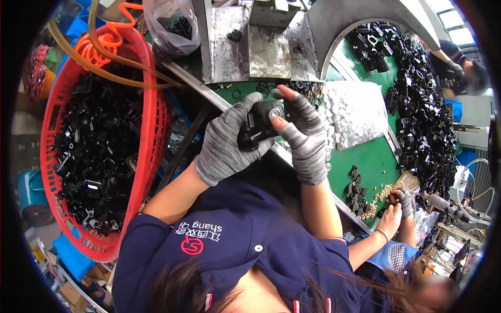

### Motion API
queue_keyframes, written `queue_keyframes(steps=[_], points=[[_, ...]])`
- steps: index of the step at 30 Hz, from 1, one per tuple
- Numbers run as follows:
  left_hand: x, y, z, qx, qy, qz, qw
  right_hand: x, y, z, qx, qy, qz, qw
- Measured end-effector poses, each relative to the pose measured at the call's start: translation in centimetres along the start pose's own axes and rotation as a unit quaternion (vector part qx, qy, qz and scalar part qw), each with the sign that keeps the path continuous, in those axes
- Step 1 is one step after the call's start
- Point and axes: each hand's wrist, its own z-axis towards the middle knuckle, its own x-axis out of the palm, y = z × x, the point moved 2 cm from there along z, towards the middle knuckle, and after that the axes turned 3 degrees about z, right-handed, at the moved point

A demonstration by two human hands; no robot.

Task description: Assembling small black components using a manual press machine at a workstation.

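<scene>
While one black part [253, 125] sits in the left hand [222, 141], at the near edge of the green table [355, 161], work on it looks unfinished. Left hand: gloved, fingers closed round the part from the side and below, hold apparently firm. Right hand [307, 141]: gloved, thumb tip and forefinger tip bare, the two spread apart; thumb at the part's face, just beside a round insert [275, 112]; whether it presses there, cannot tell. Done, by appearance: insert in place; its fixing cannot be judged. Remaining, on the table: white discs [347, 125], many, in a broad patch right of the hands; black rings [263, 87], several, loose beyond the part, before a metal fixture [271, 60]. Bulk stock: small black pieces filling a red basket [149, 125] at left; a long black heap [425, 130] at right. Which lot is finished and which awaits handling: not shown; most of the count, therefore, unknown.
</scene>
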Motion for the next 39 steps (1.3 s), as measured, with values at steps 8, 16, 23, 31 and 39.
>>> queue_keyframes(steps=[8,16,23,31,39], points=[[0.9,1.9,6.6,-0.031,-0.073,-0.263,0.961,-7.9,-2.8,-0.8,-0.141,-0.162,-0.18,0.96],[1.6,3.5,12.8,-0.025,-0.078,-0.337,0.938,-8.3,-3.8,-0.4,-0.184,-0.188,-0.285,0.922],[1.2,3.6,15.2,-0.014,-0.079,-0.33,0.941,-8.3,-4.2,-0.1,-0.191,-0.195,-0.282,0.92],[0.5,4.0,16.1,-0.026,-0.055,-0.321,0.945,-8.4,-3.9,-0.2,-0.139,-0.19,-0.268,0.934],[0.3,4.1,16.4,-0.009,-0.045,-0.272,0.961,-8.4,-4.2,-0.5,-0.15,-0.186,-0.245,0.94]])
